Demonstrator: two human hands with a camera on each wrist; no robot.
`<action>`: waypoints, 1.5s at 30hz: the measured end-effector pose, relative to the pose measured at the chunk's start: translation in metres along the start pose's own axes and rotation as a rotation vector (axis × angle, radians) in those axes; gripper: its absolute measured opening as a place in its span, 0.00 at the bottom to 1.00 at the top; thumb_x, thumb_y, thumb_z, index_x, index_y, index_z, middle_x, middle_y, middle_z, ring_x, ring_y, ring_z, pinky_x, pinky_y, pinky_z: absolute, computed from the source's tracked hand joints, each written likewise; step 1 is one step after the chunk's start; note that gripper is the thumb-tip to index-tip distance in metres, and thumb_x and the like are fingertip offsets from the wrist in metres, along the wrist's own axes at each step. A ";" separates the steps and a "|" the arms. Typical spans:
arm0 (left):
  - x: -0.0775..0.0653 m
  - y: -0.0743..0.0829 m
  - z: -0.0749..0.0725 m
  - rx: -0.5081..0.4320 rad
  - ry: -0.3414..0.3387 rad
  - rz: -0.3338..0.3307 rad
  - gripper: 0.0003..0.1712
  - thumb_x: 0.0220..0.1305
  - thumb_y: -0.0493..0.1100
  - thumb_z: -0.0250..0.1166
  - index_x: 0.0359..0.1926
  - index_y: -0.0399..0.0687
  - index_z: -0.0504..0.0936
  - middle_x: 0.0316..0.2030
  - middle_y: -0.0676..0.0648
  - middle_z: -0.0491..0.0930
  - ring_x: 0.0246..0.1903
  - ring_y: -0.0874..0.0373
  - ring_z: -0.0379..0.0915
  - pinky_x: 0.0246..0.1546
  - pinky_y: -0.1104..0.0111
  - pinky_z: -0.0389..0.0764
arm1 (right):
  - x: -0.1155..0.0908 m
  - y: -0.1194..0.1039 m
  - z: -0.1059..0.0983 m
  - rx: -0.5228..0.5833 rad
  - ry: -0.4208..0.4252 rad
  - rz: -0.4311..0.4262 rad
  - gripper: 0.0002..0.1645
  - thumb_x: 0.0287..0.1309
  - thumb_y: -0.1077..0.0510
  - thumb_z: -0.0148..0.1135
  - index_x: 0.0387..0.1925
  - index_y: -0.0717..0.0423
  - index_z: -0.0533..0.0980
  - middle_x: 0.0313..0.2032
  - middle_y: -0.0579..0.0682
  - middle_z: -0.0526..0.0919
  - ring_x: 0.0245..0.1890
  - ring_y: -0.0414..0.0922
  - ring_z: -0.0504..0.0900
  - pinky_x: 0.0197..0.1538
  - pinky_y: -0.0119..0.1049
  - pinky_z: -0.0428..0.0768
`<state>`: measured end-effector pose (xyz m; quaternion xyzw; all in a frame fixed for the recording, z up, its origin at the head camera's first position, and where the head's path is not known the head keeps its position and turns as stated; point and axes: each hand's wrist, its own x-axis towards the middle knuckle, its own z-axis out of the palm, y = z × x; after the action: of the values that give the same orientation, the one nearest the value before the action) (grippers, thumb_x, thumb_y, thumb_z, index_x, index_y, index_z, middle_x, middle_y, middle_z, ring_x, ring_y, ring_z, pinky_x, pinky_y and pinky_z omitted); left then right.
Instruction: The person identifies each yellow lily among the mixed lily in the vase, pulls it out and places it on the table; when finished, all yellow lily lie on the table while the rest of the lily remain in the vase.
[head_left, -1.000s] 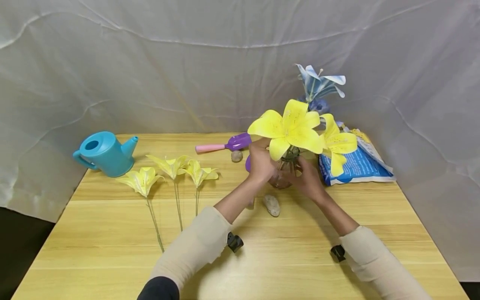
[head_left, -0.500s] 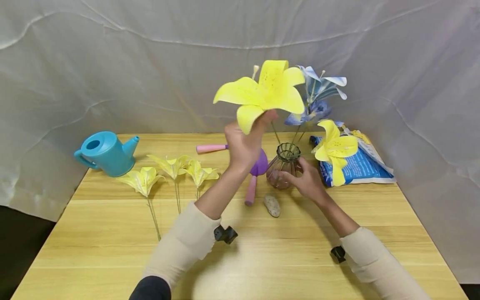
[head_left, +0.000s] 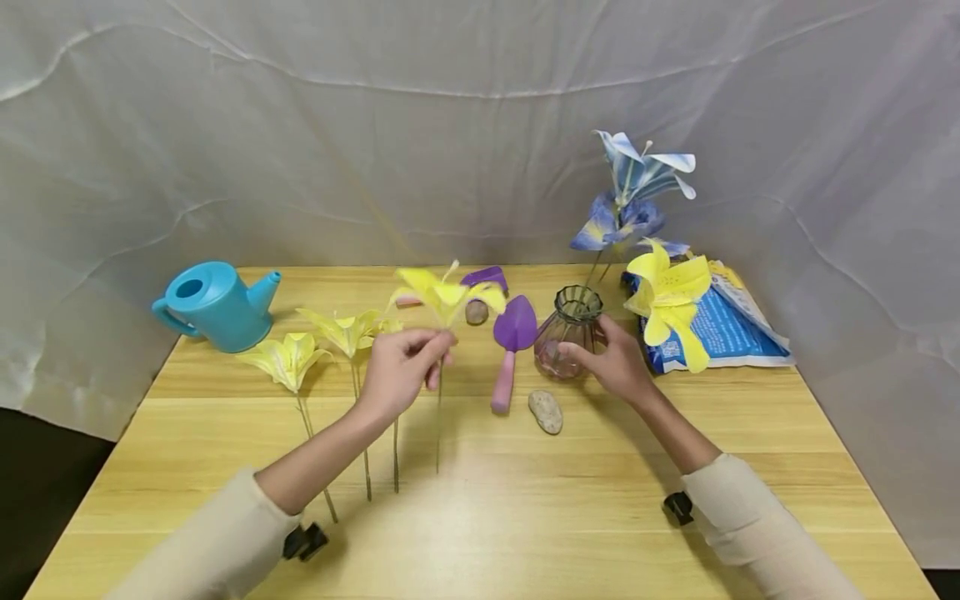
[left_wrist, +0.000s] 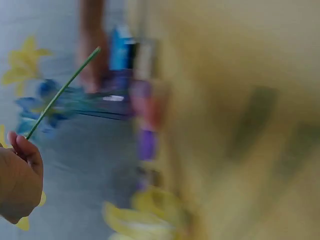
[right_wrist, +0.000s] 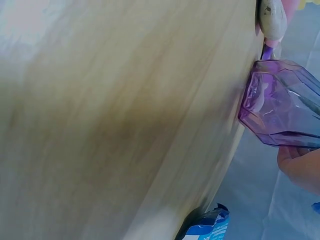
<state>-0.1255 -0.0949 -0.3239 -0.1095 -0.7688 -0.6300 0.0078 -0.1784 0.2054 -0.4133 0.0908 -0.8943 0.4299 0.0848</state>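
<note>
My left hand (head_left: 405, 367) pinches the stem of a yellow artificial lily (head_left: 442, 296) over the table, its stem hanging down. In the left wrist view the green stem (left_wrist: 62, 92) sticks out from the fingers. Around a purplish glass vase (head_left: 551, 337) on the table, my right hand (head_left: 622, 362) keeps its thumb and fingers. The vase (right_wrist: 280, 107) shows faceted and see-through in the right wrist view. Blue artificial flowers (head_left: 633, 179) rise behind the vase's rim. Another yellow lily (head_left: 671, 292) leans out to the right; where its stem ends is hidden.
Left of my left hand lie more yellow lilies (head_left: 285, 362). A blue watering can (head_left: 213, 308) stands at the back left. Near the vase are a purple trowel (head_left: 516, 325), a purple scoop (head_left: 487, 279), stones (head_left: 545, 412) and a blue bag (head_left: 723, 329).
My left hand has lifted the yellow lily up from the vase's mouth, then carried it left and down towards the other lilies. The right hand stays at the vase.
</note>
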 end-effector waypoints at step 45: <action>-0.037 -0.061 -0.039 0.383 -0.169 -0.174 0.10 0.53 0.44 0.64 0.31 0.39 0.80 0.23 0.46 0.79 0.16 0.52 0.75 0.15 0.65 0.77 | 0.006 -0.005 0.001 0.089 0.075 -0.215 0.57 0.37 0.56 0.72 0.64 0.41 0.45 0.53 0.56 0.63 0.53 0.52 0.67 0.50 0.46 0.72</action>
<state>-0.1053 -0.1497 -0.3808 -0.0917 -0.8788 -0.4596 -0.0901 -0.1835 0.2015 -0.4088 0.1738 -0.8557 0.4606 0.1597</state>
